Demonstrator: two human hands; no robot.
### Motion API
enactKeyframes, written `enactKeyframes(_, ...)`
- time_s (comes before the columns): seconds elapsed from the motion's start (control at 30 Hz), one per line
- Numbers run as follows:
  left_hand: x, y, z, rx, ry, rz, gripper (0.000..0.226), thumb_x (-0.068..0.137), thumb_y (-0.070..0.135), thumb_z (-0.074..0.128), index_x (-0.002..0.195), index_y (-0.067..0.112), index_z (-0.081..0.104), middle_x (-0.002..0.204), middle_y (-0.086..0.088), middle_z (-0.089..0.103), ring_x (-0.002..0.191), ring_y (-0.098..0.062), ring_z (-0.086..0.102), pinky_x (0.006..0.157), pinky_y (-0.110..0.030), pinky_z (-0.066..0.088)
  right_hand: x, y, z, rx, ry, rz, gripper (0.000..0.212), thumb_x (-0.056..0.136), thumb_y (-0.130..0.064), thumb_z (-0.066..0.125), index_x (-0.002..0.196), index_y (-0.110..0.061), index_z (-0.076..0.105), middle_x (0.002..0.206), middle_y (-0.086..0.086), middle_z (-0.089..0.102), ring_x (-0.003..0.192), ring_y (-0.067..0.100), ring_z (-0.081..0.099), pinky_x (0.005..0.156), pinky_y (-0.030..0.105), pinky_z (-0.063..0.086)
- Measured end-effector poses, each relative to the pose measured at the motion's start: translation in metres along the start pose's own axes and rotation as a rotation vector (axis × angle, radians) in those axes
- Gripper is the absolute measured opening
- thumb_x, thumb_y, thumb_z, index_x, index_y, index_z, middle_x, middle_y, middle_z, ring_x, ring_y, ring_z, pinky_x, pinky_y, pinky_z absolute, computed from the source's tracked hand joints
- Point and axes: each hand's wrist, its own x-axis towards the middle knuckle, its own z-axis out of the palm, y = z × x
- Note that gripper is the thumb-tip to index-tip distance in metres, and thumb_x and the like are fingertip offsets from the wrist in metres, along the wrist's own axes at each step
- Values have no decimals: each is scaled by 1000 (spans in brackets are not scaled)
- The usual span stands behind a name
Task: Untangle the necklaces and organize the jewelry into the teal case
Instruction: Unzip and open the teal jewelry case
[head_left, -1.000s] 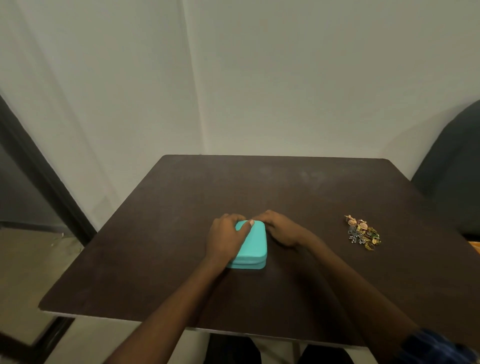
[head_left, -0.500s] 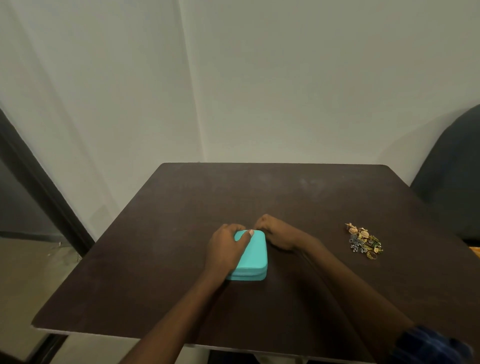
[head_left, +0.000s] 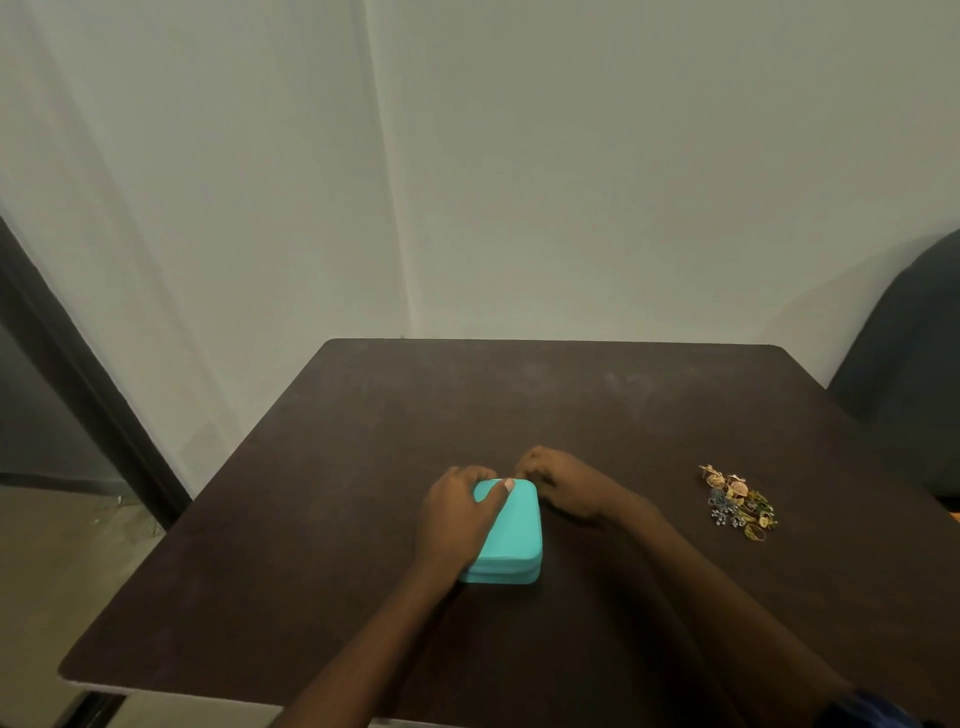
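— Pale walls are meeting in a corner behind a dark bench (head_left: 363, 519), and what is sitting on it?

— A teal case (head_left: 511, 540) is lying closed near the middle, and a jewelry pile (head_left: 737, 501) is lying well apart from it, off to the right.

— What are the hands doing?

— The left hand (head_left: 457, 514) is lying over the case's left side, its thumb (head_left: 501, 491) pressing on the lid and its fingers curling round the far left corner, so that grip is clamping the case. The right hand (head_left: 561, 486) is working at the far right corner with its fingers curled together; I am guessing it is pinching a zip pull, but the pull itself is too small to see.

— So the case is being opened?

— That is how I am reading it; nothing is packed yet.

— How is that step best done?

— By keeping the left hand pressing down so the case is not sliding, while the right is drawing the zip smoothly round the corner, following the seam rather than tugging upward. Opening the lid away from the pile should be leaving room for sorting.
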Motion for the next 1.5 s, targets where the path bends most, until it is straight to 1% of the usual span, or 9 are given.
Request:
enactKeyframes(0.27, 0, 1, -1, -13, 15, 0, 35, 85, 51, 55, 106, 25, 68, 105, 6, 64, 91, -7, 55, 77, -24, 41, -61, -24, 21, -16, 282, 286, 13, 94, -16, 46, 90, -13, 58, 93, 4, 59, 86, 20, 54, 76, 31, 42)
enactKeyframes(0.47, 0, 3, -3, -46, 15, -8, 35, 86, 49, 57, 107, 23, 67, 108, 5, 64, 91, -5, 52, 78, -24, 40, -115, -91, 71, 104, 435, 429, 8, 93, -20, 50, 87, -16, 55, 87, -3, 52, 78, 9, 49, 73, 27, 46)
enactKeyframes(0.63, 0, 2, -4, -76, -1, -42, 35, 85, 50, 58, 106, 23, 66, 107, 4, 63, 92, -8, 55, 75, -24, 43, -94, -134, 110, 228, 575, 418, 8, 92, -16, 53, 85, -14, 57, 85, -3, 55, 76, 9, 52, 67, 22, 44)
enactKeyframes(0.83, 1, 2, -3, -76, -26, -62, 38, 85, 50, 58, 108, 22, 66, 107, 5, 62, 92, -10, 56, 73, -22, 43, -66, -150, 127, 199, 584, 308, 13, 90, -15, 54, 97, -9, 63, 93, 7, 66, 82, 22, 62, 73, 39, 54)
enactKeyframes(0.97, 3, 0, -10, -335, -89, -193, 34, 89, 49, 53, 105, 21, 63, 110, 2, 64, 95, -12, 58, 77, -26, 48, -82, -131, 101, 174, 501, 203, 15, 93, -23, 52, 94, -18, 65, 95, -1, 67, 86, 11, 59, 77, 27, 49)
enactKeyframes(1.1, -12, -12, -35, -506, -51, -273, 34, 93, 49, 47, 103, 19, 60, 103, -1, 65, 93, -14, 61, 84, -35, 52, -93, -99, 62, 105, 669, 216, 26, 87, -34, 62, 109, -21, 62, 110, -2, 62, 101, 10, 53, 81, 23, 45)
enactKeyframes(1.27, -59, -31, -64, -228, -194, -125, 38, 86, 45, 59, 114, 19, 55, 103, 6, 60, 93, -6, 57, 72, -16, 44, -78, -67, 43, 96, 298, 210, 86, 74, -57, 67, 145, -33, 25, 156, 1, 13, 140, 22, 17, 110, 35, 26)
enactKeyframes(1.37, -71, -34, -62, 59, -218, -25, 45, 74, 50, 71, 107, 26, 51, 100, 10, 52, 92, -6, 48, 68, -18, 38, -68, -60, 49, 88, 156, 178, 87, 77, -56, 64, 146, -40, 14, 158, -3, -10, 144, 24, 6, 114, 38, 21)
enactKeyframes(1.5, -73, -36, -53, 205, -167, 110, 35, 81, 49, 64, 103, 24, 55, 102, 8, 54, 92, -5, 41, 74, -20, 33, -65, -57, 60, 92, 222, 128, 78, 79, -49, 65, 144, -39, 22, 158, 0, -8, 144, 24, 12, 112, 35, 26)
